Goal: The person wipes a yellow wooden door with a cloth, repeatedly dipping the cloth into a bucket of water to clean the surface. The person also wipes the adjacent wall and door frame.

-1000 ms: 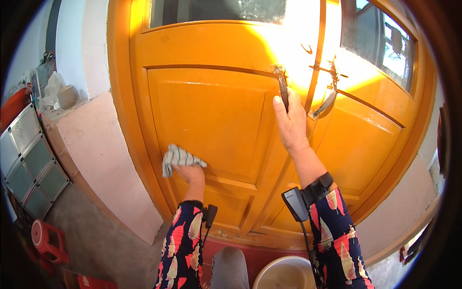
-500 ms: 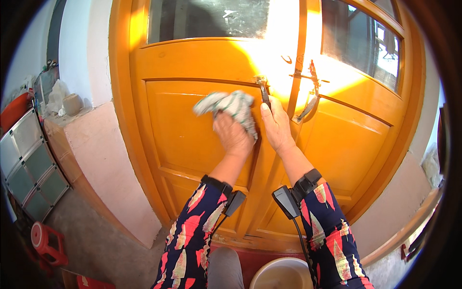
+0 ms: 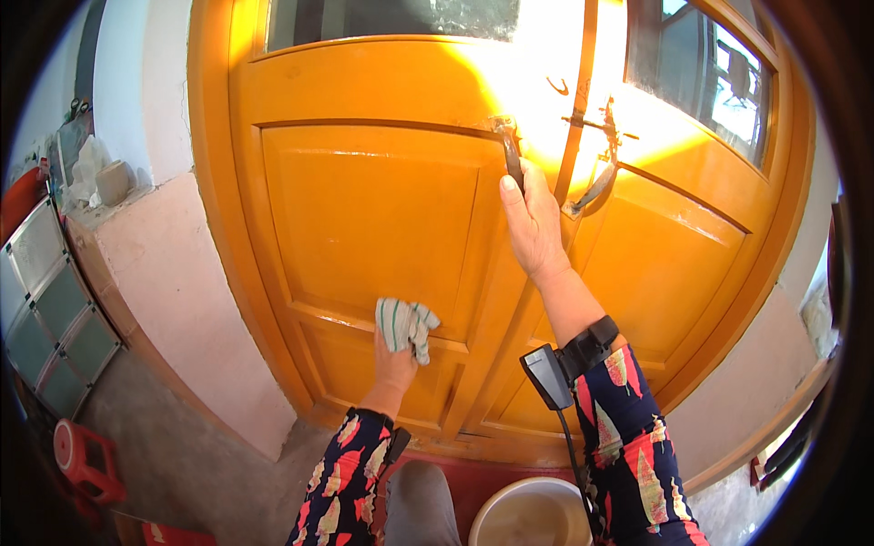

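Observation:
A yellow-orange wooden double door point(image 3: 373, 209) with glass panes above stands before me. My left hand point(image 3: 395, 360) is closed on a pale cloth point(image 3: 406, 326) with green stripes, against the rail between the left leaf's upper and lower panels. The cloth hides most of its fingers. My right hand point(image 3: 535, 223) wraps around the lower part of the left leaf's dark metal door handle point(image 3: 512, 150). Beside it, on the right leaf, is a second curved handle point(image 3: 594, 188), with a bolt latch point(image 3: 596, 126) above it.
A light basin point(image 3: 531, 514) with cloudy water stands by my knee at the door's foot. At the left are a red stool point(image 3: 86, 461), a glazed panel frame point(image 3: 56, 314) and a pink ledge point(image 3: 168, 264) bearing a roll and plastic bags. Strong sunlight glares over the door's upper middle.
My left hand has gone down and a little left with the cloth, from the upper panel to the rail below. The right hand keeps its hold on the handle. The view has shifted slightly.

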`<state>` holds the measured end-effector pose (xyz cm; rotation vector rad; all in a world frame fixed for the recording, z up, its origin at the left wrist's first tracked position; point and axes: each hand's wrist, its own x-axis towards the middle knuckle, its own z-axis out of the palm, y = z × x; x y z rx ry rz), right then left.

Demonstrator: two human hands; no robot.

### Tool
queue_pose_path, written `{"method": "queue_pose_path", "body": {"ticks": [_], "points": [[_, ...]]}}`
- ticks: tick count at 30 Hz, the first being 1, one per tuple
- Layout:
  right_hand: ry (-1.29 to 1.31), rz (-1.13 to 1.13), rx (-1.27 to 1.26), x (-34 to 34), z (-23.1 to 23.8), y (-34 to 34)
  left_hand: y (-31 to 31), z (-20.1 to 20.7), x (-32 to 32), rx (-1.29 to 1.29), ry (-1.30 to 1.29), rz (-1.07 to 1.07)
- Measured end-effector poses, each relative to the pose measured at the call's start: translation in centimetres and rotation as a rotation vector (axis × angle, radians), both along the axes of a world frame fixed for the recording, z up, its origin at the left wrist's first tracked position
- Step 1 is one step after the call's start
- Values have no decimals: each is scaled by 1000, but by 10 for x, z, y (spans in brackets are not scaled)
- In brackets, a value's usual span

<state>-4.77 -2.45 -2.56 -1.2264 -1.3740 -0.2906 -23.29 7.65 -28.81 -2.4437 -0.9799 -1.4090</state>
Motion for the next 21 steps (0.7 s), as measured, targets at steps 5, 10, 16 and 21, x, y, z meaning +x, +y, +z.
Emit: {"method": "queue_pose_path", "body": {"ticks": [5, 10, 16, 21], "points": [[49, 62, -1, 3, 1, 2, -6, 12, 0, -254, -45, -114], [33, 94, 4, 5, -1, 3, 4, 110, 33, 225, -170, 63], [11, 101, 107, 3, 1, 6, -1, 248, 89, 455, -241, -2], [58, 113, 57, 0, 2, 2, -7, 214, 94, 423, -234, -80]]}}
